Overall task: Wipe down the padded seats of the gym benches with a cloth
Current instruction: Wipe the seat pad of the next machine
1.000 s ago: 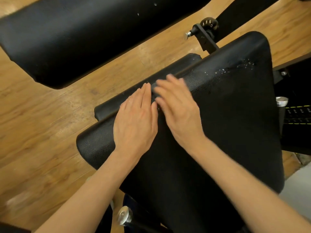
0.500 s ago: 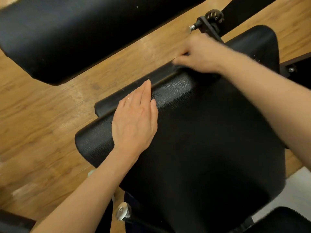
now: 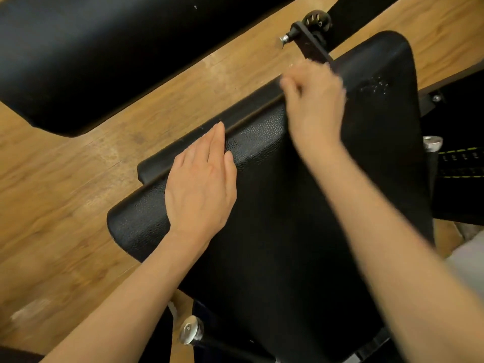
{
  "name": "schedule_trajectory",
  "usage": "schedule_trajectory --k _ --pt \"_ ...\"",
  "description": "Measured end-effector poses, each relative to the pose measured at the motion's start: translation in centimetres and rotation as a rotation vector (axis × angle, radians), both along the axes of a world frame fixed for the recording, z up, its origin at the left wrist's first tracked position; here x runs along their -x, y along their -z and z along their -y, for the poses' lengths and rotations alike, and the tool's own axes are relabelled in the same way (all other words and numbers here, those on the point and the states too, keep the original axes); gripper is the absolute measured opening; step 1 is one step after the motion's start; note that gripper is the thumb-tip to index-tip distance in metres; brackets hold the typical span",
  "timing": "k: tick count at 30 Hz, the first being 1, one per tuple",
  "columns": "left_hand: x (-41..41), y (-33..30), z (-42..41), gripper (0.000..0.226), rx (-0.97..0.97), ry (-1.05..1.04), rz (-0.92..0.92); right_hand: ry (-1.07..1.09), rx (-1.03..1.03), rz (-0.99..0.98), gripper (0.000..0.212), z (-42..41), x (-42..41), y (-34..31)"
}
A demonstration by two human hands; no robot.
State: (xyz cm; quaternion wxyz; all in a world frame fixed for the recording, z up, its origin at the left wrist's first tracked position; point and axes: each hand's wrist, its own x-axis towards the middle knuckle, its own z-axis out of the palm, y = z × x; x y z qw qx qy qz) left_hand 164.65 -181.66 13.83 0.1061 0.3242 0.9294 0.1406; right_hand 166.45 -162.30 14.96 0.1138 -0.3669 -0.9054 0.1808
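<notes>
A black padded seat (image 3: 301, 231) with grained leather fills the middle of the head view. My left hand (image 3: 201, 184) lies flat on its left part, fingers together and pointing to the far edge, holding nothing. My right hand (image 3: 314, 108) is blurred at the far edge of the pad with its fingers curled; whether it grips anything is hidden. No cloth can be told apart from the black pad. White specks (image 3: 374, 86) dot the pad's far right corner. A narrower black pad (image 3: 209, 127) runs just beyond the far edge.
Another long black bench pad (image 3: 104, 48) crosses the upper left. A black adjustment knob with a bolt (image 3: 317, 20) sticks up behind the seat. A metal pin (image 3: 433, 142) stands at the right, a round metal knob (image 3: 190, 331) below. Wooden floor (image 3: 65, 205) lies around.
My right hand swept from beside the left hand out to the pad's far corner, then drew back a little along the far edge. The left hand stayed flat in place.
</notes>
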Motion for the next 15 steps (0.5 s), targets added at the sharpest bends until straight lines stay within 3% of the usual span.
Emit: schedule_trajectory --k 2,4,6,8,10,13,15 --pt "0.0 -0.2 0.0 0.054 0.004 0.005 0.008 -0.136 0.036 -0.206 0.023 5.4 -2.6 0.5" --pt "0.1 -0.3 0.0 0.054 0.010 0.011 0.013 -0.280 0.019 -0.225 0.027 4.8 -4.4 0.9" --pt "0.2 -0.3 -0.1 0.055 0.008 0.012 0.019 -0.202 -0.013 -0.223 0.027 0.6 -3.7 1.3" --pt "0.1 -0.3 0.0 0.054 0.010 0.008 0.018 0.017 0.003 -0.284 0.029 -2.2 -2.6 1.3" --pt "0.1 -0.4 -0.1 0.055 0.008 0.010 0.026 0.173 0.039 -0.378 0.030 0.5 -2.9 1.3" --pt "0.1 -0.6 0.0 0.055 0.004 0.006 0.055 0.117 0.114 -0.414 0.032 7.9 -7.5 1.4" --pt "0.1 -0.7 0.0 0.054 0.009 0.004 0.050 0.052 0.107 -0.391 0.032 7.0 -8.8 1.9"
